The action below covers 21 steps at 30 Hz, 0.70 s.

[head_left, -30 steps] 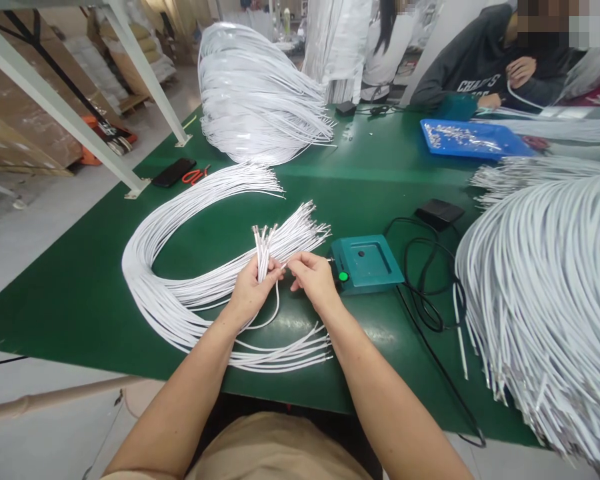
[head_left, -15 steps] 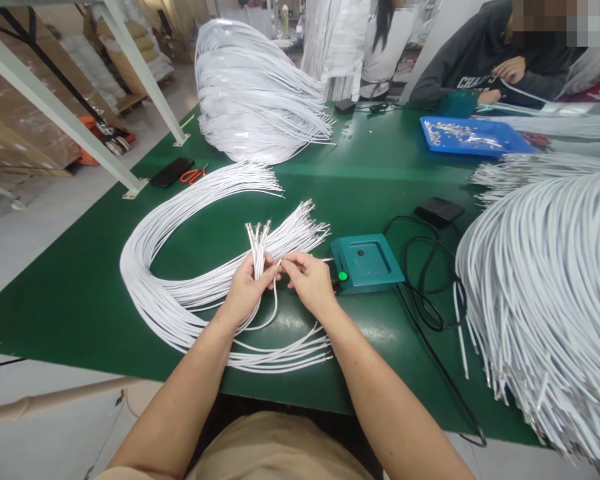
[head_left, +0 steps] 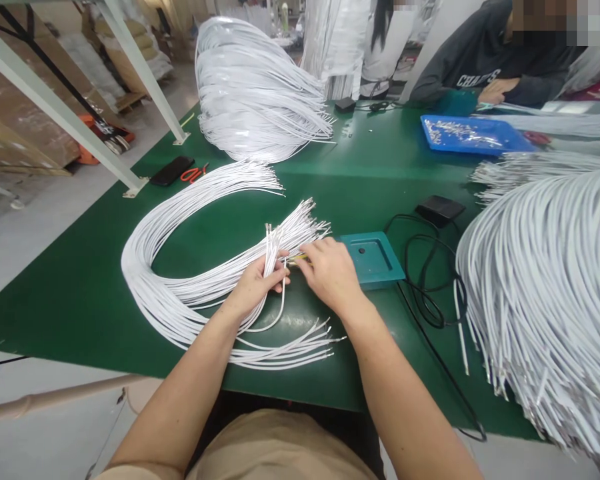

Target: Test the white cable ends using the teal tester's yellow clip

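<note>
My left hand [head_left: 261, 280] is closed around a small bunch of white cables [head_left: 271, 248], their metal-tipped ends standing up above the fingers. One cable loops down from beside its fingertips. My right hand [head_left: 331, 272] is just to the right, fingers curled together in front of the teal bench device [head_left: 380, 257], covering its left part. A slim yellow piece [head_left: 301, 257] shows at the right fingertips; what it belongs to is hidden. Beneath and behind the left hand, a large curved bundle of white cables [head_left: 147, 247] lies on the green table [head_left: 80, 293].
A big coil of white cables [head_left: 540, 267] is at the right, another [head_left: 255, 87] at the back. A black pedal [head_left: 440, 210] with cord, a blue tray [head_left: 475, 137] of small parts, a phone [head_left: 172, 171] and orange-handled scissors [head_left: 194, 175] lie around. A co-worker [head_left: 490, 67] sits opposite.
My right hand has moved right, away from the left fingertips and over the teal device's left side. My left hand has shifted slightly right with its cables. The co-worker's hands have come lower.
</note>
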Tool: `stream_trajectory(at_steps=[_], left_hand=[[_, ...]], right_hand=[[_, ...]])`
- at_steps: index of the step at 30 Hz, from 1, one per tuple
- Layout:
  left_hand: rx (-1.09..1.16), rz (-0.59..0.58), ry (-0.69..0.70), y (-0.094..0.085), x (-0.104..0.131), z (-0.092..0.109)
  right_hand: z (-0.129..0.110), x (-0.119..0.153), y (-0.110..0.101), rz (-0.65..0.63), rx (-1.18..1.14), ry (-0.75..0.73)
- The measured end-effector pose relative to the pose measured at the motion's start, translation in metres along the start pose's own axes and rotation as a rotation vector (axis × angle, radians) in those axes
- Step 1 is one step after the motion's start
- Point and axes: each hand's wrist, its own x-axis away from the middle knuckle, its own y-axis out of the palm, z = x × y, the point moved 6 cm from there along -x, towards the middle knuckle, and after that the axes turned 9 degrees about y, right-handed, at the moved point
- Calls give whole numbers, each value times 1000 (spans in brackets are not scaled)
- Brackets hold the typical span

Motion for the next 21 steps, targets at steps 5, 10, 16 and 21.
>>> stream_trajectory(at_steps=[5,10,16,21], left_hand=[[-106,20,13,2,-7,-3],[-189,57,38,0,-11,-6],[-328,57,87,-3,-12,-12],[-421,33,99,-5,-14,-15]], right_hand=[[15,-5,2,-107,123,-3],[17,-8,4,-103,88,-16],[19,-11,5,-110,94,-7],[20,-12,6,-93,117,-3]])
